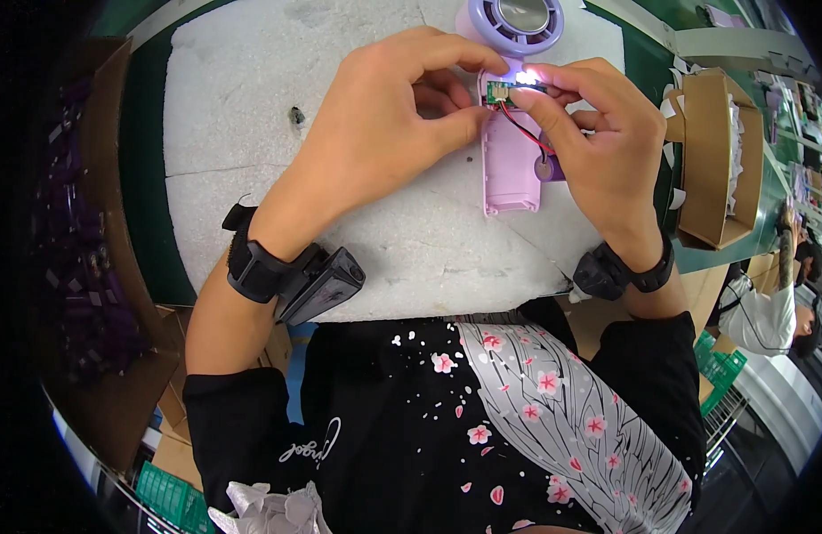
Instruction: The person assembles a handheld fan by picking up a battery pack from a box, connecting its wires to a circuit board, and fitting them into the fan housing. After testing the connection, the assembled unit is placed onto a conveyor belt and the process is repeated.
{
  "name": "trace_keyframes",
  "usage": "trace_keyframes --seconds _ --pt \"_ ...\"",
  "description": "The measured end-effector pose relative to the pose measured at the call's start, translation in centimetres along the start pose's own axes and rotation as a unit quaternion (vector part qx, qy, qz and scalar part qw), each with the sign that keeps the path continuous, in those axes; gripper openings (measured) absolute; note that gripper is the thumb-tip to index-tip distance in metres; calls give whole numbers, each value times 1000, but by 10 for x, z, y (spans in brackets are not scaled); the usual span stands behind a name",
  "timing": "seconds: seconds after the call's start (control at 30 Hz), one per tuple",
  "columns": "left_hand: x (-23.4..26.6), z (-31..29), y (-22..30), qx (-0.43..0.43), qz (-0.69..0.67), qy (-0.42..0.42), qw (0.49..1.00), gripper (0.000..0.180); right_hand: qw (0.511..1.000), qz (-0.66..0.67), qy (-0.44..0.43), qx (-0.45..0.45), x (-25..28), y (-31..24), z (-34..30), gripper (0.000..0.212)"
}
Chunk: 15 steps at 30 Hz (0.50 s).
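Note:
A lilac handheld fan [553, 37] lies on a white foam pad, its round head away from me and its handle shell [511, 173] uncovered. Inside the top of that handle sits a small green circuit board [498, 93], with a bright white light glowing beside it. Red and black wires [525, 131] run from the board toward a purple cylindrical battery [550, 168] outside the shell, partly behind my right hand. My left hand [384, 125] is closed on the handle's left edge, thumb and forefinger at the board's level. My right hand [614, 133] pinches the board's right end between thumb and fingers.
The foam pad [242, 107] covers most of the green table. At far left stands a cardboard box [117, 222] of dark purple items; another box [703, 160] with white pieces is on the right. Beyond it, another person [758, 311] is visible.

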State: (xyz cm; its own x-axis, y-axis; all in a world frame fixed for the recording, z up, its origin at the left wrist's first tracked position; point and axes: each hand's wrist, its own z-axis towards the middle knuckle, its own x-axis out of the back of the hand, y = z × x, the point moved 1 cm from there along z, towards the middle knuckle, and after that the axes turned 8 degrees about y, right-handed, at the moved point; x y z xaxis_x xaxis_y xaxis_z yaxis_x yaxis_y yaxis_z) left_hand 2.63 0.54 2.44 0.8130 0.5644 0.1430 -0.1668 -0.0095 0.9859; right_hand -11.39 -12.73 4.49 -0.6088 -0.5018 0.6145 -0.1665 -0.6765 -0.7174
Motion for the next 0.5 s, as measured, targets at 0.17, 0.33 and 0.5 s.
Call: trace_keyframes --seconds 0.17,0.33,0.5 --pt "4 2 8 62 48 -93 993 39 1000 -11 0 3 3 -2 -1 20" --pt "3 2 9 56 43 -91 993 37 999 -10 -25 26 6 1 -1 20" --pt "2 4 10 72 32 -91 993 33 999 -22 -11 39 4 -2 -2 20"
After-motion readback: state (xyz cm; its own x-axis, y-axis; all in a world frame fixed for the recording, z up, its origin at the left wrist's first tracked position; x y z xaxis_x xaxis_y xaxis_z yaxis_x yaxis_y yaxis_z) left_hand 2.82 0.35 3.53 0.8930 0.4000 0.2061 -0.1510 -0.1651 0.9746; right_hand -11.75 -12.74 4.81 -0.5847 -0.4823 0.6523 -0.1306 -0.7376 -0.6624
